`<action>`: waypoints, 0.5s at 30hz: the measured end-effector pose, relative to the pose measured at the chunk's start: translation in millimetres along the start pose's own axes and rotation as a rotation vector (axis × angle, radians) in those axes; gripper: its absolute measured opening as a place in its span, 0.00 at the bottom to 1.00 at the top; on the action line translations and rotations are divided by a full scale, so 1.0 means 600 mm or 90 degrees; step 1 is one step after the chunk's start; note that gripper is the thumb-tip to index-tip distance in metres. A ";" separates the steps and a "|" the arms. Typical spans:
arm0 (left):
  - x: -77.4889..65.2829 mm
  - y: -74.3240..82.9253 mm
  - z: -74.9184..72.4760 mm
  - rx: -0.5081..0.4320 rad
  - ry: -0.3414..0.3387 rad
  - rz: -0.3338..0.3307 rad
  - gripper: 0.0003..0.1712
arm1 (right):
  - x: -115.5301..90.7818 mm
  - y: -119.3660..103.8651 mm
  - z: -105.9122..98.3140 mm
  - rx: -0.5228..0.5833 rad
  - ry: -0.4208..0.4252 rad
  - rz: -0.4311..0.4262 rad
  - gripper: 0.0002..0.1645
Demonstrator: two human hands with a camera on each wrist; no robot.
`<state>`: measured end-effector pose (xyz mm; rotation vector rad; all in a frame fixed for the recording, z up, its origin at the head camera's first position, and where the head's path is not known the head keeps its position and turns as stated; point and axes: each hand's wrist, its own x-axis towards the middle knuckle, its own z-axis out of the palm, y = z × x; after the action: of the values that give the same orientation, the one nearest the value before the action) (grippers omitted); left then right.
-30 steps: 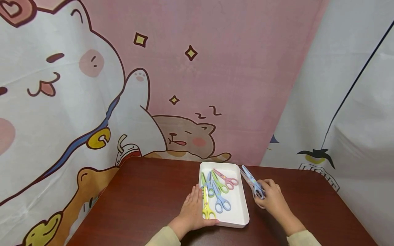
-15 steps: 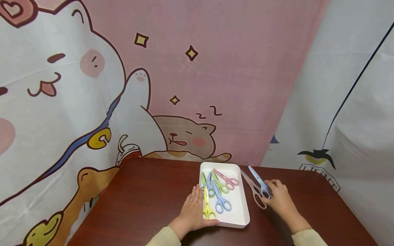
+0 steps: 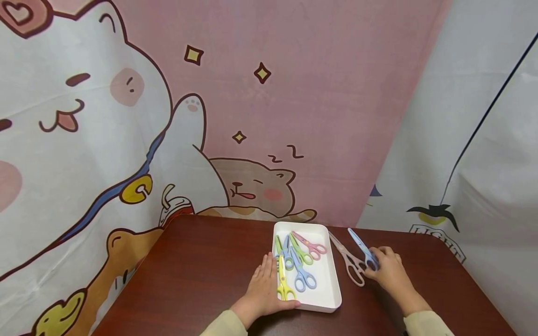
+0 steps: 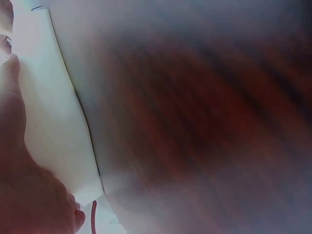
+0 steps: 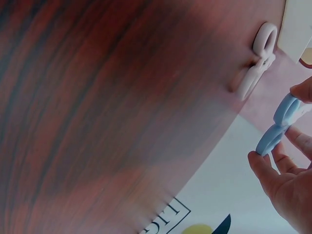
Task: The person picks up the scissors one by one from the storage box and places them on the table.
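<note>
Left hand (image 3: 265, 287) rests straight-fingered against the tray (image 3: 327, 280) — likely steadying it; right of the tray, right hand (image 3: 392, 276) pinches blue scissors (image 3: 363, 246) by the loops (image 5: 280, 112) — probably for control.

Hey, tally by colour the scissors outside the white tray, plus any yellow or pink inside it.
Blue scissors, in the right hand: 1
Pale pink scissors, on the table: 1
Yellow scissors, inside: 1
Pink scissors, inside: 1
Total: 4

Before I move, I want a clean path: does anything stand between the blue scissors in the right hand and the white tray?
Yes: pale pinkish scissors lie on the table between the blue scissors and the white tray.
</note>
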<state>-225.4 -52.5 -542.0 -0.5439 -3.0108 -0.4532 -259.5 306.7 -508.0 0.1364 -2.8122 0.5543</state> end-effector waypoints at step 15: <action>0.000 -0.001 0.003 -0.001 0.007 0.003 0.80 | 0.001 0.030 0.001 -0.023 -0.017 0.027 0.38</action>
<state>-225.9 -52.6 -543.8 -0.5459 -2.9986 -0.4562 -263.0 323.2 -514.7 0.0776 -2.8556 0.5148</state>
